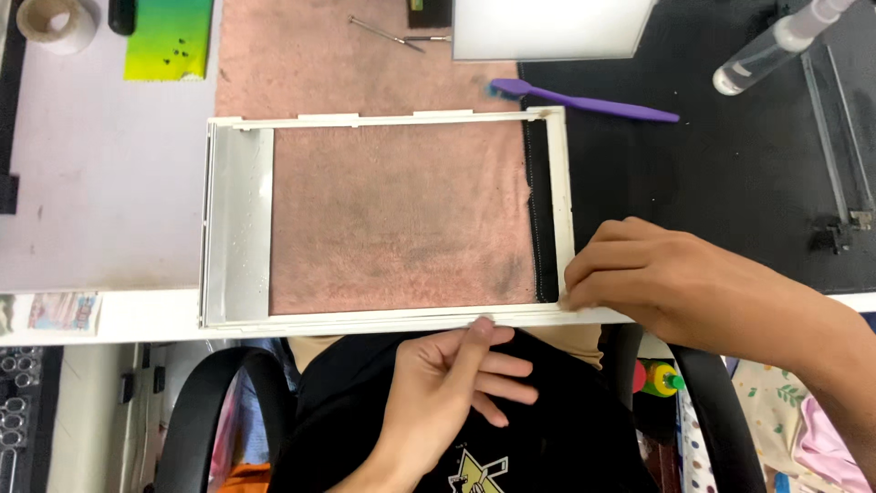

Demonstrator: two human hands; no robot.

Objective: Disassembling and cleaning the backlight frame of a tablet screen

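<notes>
A white rectangular plastic frame [239, 219] lies flat on a pink towel [392, 210] at the desk's near edge. My right hand [657, 278] grips the frame's near right corner, fingers curled over its edge. My left hand [452, 383] is below the frame, palm up, with the thumb tip touching the frame's near rail around its middle and the other fingers loosely apart, holding nothing.
A purple toothbrush [584, 102] lies beyond the frame on a black mat [730, 183]. A clear spray bottle [776, 46] and metal hinge strips [839, 155] are at far right. A tape roll [57, 20], tweezers [388, 35] and a white panel [547, 27] are at the back.
</notes>
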